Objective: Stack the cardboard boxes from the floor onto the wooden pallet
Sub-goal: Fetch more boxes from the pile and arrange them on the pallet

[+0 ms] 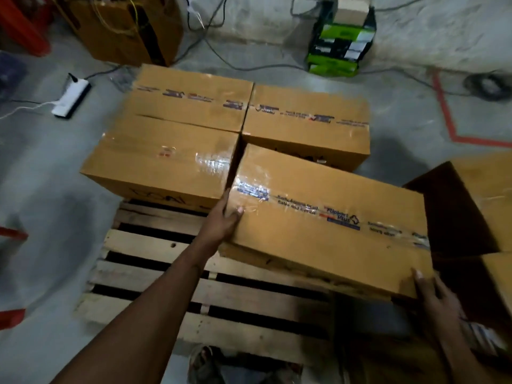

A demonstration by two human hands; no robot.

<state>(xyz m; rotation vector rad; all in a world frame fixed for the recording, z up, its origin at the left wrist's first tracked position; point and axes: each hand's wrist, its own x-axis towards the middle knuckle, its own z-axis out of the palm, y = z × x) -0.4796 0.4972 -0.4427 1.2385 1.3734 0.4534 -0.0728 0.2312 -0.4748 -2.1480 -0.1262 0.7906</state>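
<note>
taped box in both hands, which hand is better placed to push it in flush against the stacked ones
Right. The right hand holds the box at its near right corner, behind it, so it can likely push toward the stacked boxes. The left hand sits on the side facing them.

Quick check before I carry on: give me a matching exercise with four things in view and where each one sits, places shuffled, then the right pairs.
Things:
1. left hand
2. right hand
3. power strip
4. green and black boxes

Places:
A. floor, far right of the pallet
B. near right corner of the held box
C. floor, left of the stacked boxes
D. left end of the held box

Pairs: 1-D, 2-B, 3-C, 4-A
</note>
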